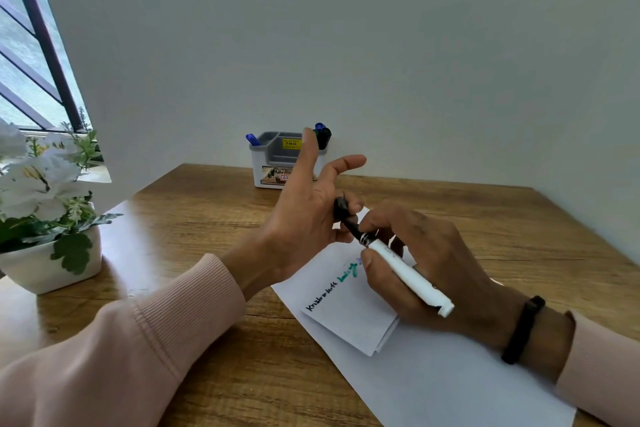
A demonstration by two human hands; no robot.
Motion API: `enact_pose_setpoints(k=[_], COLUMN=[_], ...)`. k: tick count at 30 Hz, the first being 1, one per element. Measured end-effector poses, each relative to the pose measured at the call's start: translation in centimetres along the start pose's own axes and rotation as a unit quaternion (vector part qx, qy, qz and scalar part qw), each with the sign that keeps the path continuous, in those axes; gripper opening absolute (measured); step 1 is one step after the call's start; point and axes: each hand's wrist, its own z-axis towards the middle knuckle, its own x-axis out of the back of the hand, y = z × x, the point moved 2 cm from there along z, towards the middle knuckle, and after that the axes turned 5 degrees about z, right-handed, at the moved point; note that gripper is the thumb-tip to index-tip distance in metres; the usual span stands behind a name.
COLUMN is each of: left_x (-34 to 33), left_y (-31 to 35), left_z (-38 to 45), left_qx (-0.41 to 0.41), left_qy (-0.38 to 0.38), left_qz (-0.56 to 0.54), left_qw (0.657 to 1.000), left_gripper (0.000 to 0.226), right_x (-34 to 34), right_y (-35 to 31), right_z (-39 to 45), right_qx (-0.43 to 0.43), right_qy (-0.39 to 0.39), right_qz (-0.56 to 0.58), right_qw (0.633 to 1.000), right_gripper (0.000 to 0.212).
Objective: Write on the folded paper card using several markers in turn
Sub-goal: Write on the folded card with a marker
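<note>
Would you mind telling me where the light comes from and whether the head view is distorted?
Head view: daylight enters from the window at left, leaving sheen on the table; wide-angle bending tilts the window frame; the writing on the folded card stays fairly sharp.

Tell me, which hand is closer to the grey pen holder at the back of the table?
Left. The left hand reaches up in front of the pen holder; the right hand sits lower, over the folded card.

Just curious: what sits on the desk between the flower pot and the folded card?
Head view: only bare wooden desk between flower pot and folded card; the left hand's sleeved forearm crosses above.
</note>
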Motion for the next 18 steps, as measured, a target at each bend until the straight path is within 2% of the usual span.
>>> enact_pose_setpoints(k=[8, 13, 15, 18], left_x=[-0.7, -1.5, -1.6, -1.1], left_y=[-0.1, -0.1, 0.0, -0.4], left_z=[-0.1, -0.3, -0.2, -0.6], left_qx=[-0.001, -0.027, -0.034, -0.044], left_qy=[-0.023, -0.039, -0.034, -0.025], left_qz=[0.022, 0.114, 0.131, 0.155], left_qw=[1.0, 0.992, 0.99, 0.987], left_gripper=[0.088, 0.085, 0.083, 0.074], right_x=[-0.2, -0.2, -0.1, -0.3], right_y=[0.1, 0.5, 0.8, 0.8], right_z=[0.0, 0.1, 0.1, 0.2], right_qx=[-0.05, -0.112, -0.145, -0.145], right_qy=[0.001, -0.013, -0.022, -0.067], right_qz=[-0.057, -0.036, -0.028, -0.04], right_qw=[0.997, 0.993, 0.989, 0.986], right_gripper=[0.023, 0.019, 0.025, 0.038])
